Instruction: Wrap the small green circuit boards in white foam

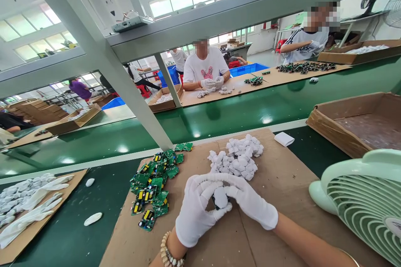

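White gloves cover both my hands, which meet over a brown cardboard sheet (282, 179). Between them is a circuit board with a white putty-like lump (221, 198) pressed on it; only a dark edge of the board shows. My left hand (196, 208) is closed around its left side, thumb beneath. The fingers of my right hand (249, 200) curl over its top and right side. Just beyond my hands lies a heap of white lumps (236, 160). To the left, green circuit boards (152, 185) with yellow and black parts are piled on the cardboard.
A pale green fan (360, 192) stands close at right, before a cardboard tray (351, 133). At left, white gloves (40, 200) lie beside more lumps. A grey frame post (134, 100) rises ahead. Across the green conveyor (234, 117), co-workers sit at similar piles.
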### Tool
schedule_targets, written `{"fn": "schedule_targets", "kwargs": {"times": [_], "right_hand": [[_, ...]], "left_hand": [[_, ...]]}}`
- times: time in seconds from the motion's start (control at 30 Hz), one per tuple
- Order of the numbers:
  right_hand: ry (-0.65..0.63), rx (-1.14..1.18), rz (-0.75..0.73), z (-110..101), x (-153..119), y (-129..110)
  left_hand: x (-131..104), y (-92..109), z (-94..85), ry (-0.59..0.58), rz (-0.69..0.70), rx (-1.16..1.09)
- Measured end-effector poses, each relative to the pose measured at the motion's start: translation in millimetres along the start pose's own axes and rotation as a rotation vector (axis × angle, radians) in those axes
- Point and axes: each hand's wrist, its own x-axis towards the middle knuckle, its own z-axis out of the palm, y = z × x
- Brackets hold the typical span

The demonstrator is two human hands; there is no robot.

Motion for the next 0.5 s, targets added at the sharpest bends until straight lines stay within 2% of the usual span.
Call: {"fn": "schedule_targets", "kwargs": {"times": [0.1,0.37,0.43,0.5], "right_hand": [[-0.013,0.152,0.053,-1.7,0.3,-0.1],[0.014,-0.096,-0.123,7.9,-4.5,4.5],[0.039,-0.054,-0.119,9.5,-4.6,4.4],[0.064,0.089,-0.059,11.0,-4.7,3.2]], "left_hand": [[-0.2,1.5,-1.0,0.021,-0.033,0.013],[-4.5,5.4,3.5,0.113,-0.049,0.067],[-7.4,5.5,5.4,0.108,-0.069,0.041],[-10.6,5.2,7.3,0.104,-0.141,0.002]]}}
